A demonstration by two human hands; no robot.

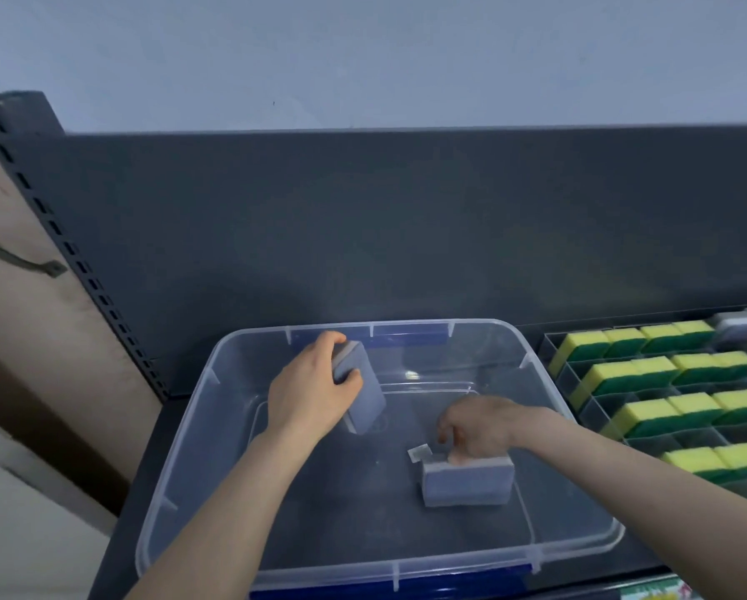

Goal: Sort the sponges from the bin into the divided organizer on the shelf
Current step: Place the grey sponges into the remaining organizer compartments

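Left grip (311, 396), grey sponge (365, 396) nearly upright

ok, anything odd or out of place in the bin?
One thing: a small pale scrap lies loose on the floor of the clear bin, just left of the grey sponge that the right hand grips. It isn't a sponge, and it's too small to identify. Nothing else stands out.

You had one clear bin (181, 426), two grey sponges (467, 482) in it, one small paper scrap (419, 452). One divided organizer (692, 437): four rows of yellow-green sponges (653, 415), at least twelve, frame cut off the rest. Grey organizer sponges (739, 329) too blurred to count.
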